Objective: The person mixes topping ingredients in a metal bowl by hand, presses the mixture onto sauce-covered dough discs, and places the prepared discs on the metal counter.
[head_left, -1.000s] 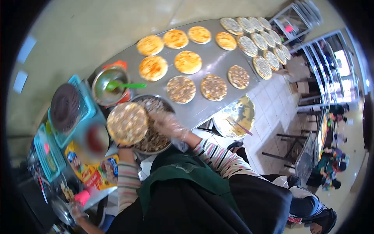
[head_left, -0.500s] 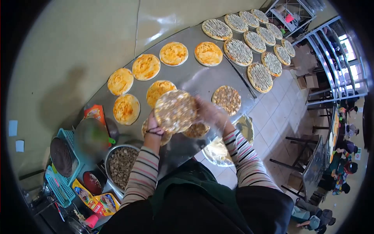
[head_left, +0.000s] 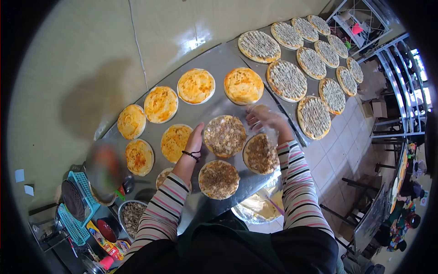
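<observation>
A round pizza with a brown crumbly meat topping [head_left: 224, 136] lies on the metal table in front of me. My left hand [head_left: 196, 140], wearing a dark beaded bracelet, is at its left edge with fingers stretched out. Just off its upper right side is my right hand [head_left: 263, 118] in a clear plastic glove, fingers loosely curved and apart, holding nothing I can see. Another meat-topped pizza [head_left: 261, 154] lies below the right hand, and one more [head_left: 219, 179] is nearer me. To the left sits an orange-sauced pizza base [head_left: 177, 143]. My left forearm partly hides another meat-topped pizza [head_left: 164, 177].
Several orange-sauced bases [head_left: 196, 86] line the wall side. Pizzas with pale drizzle [head_left: 286, 81] fill the table's far end. A bowl of meat topping [head_left: 132, 218] and turquoise baskets [head_left: 74, 233] stand at lower left. A basin with yellowish contents [head_left: 258, 208] is below the near edge.
The meat-topped pizza held up between both hands has been set down on the table. My right hand has moved off it, and the view has shifted.
</observation>
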`<state>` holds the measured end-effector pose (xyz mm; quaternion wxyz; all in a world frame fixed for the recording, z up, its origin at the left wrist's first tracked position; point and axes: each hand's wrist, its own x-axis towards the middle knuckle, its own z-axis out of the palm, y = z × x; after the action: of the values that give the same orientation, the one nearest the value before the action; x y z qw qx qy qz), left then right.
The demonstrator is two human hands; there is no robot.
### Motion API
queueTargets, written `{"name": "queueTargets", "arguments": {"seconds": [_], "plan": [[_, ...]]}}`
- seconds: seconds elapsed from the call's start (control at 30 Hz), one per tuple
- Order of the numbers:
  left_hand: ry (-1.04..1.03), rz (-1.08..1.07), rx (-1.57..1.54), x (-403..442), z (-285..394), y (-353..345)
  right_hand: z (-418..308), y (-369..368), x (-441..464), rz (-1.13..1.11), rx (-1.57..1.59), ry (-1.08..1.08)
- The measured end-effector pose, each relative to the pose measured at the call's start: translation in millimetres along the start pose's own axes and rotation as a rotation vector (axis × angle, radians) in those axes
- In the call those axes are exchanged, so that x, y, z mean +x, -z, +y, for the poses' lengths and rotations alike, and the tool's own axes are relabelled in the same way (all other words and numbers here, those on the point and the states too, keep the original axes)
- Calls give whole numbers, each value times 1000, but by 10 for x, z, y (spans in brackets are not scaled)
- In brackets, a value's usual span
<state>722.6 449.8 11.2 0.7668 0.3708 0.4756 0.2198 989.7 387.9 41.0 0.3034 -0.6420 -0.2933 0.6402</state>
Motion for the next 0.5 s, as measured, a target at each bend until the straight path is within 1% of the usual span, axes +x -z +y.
{"name": "queueTargets", "arguments": {"seconds": [0.03,0.1,0.17,0.2,0.27,0.3,0.33,0.37,0.4,0.43,0.47,0.5], "plan": [[-9,5,3,110,56,-32,-39,156,106,101,-54,-5],[62,-5,108,196,459,-369,-131,448,381,494,-247,138],[207,15,37,788,481,-522,-390,595,535,725,-772,137],[206,54,-15,1042,439,-599,-462,612,569,723,-776,146],[197,101,-77,1294,454,-749,-594,604,653,626,-683,-8],[247,89,-163,1339,484,-803,-473,704,808,616,-696,1],[297,79,-252,1354,492,-840,-193,886,1062,644,-804,103],[291,97,-269,1338,486,-864,-196,877,1046,617,-874,168],[300,43,-269,1301,482,-874,-199,865,1025,592,-943,234],[307,-2,-272,1250,471,-875,41,1027,1034,586,-973,449],[224,-34,-281,1175,440,-883,285,1191,1041,577,-1012,660],[138,-45,-291,1072,395,-887,245,1093,916,572,-928,647]]}}
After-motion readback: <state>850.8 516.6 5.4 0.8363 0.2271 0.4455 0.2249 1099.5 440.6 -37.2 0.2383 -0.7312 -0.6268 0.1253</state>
